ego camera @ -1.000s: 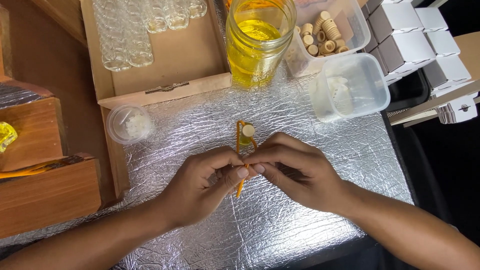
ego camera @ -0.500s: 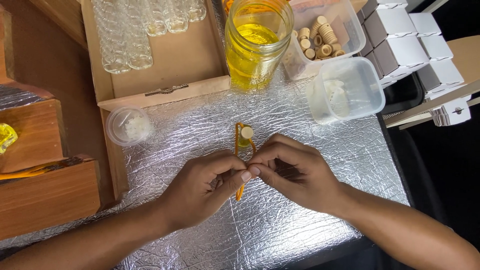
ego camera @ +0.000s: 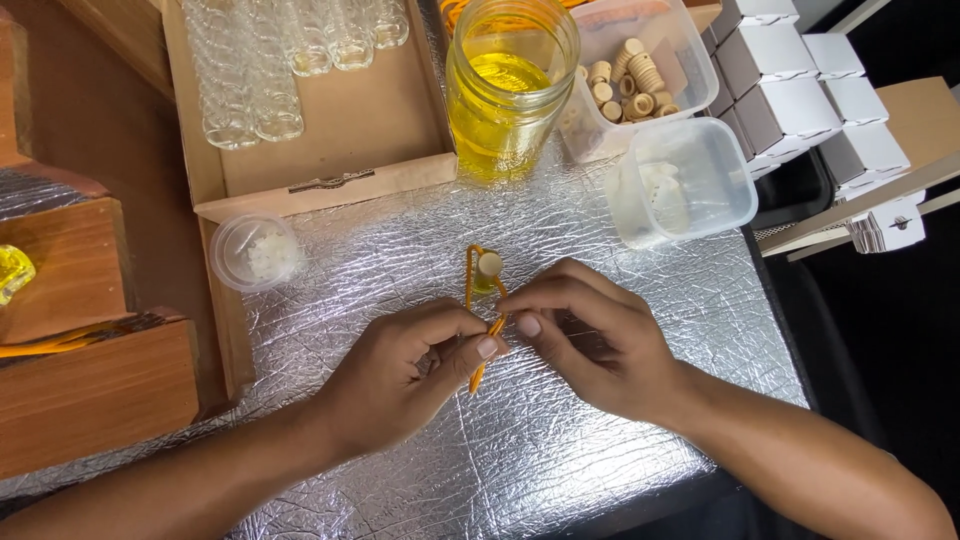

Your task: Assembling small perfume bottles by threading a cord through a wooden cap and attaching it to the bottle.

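Note:
A small corked glass vial (ego camera: 488, 272) of yellow liquid stands on the silver foil mat (ego camera: 560, 440), with an orange cord (ego camera: 470, 278) looped round its neck. My left hand (ego camera: 405, 370) and my right hand (ego camera: 590, 335) meet just below the vial. Thumbs and forefingers of both pinch the cord's ends (ego camera: 488, 340), which hang down toward me.
A big glass jar of yellow liquid (ego camera: 508, 85) stands behind the vial. A tub of corks (ego camera: 640, 80), a clear tub (ego camera: 680, 182), a small round cup (ego camera: 255, 252), a cardboard tray of empty vials (ego camera: 290, 100), white boxes (ego camera: 800, 90) and wooden blocks (ego camera: 80, 330) surround the mat.
My fingers have shifted slightly along the cord; the vial stays in place.

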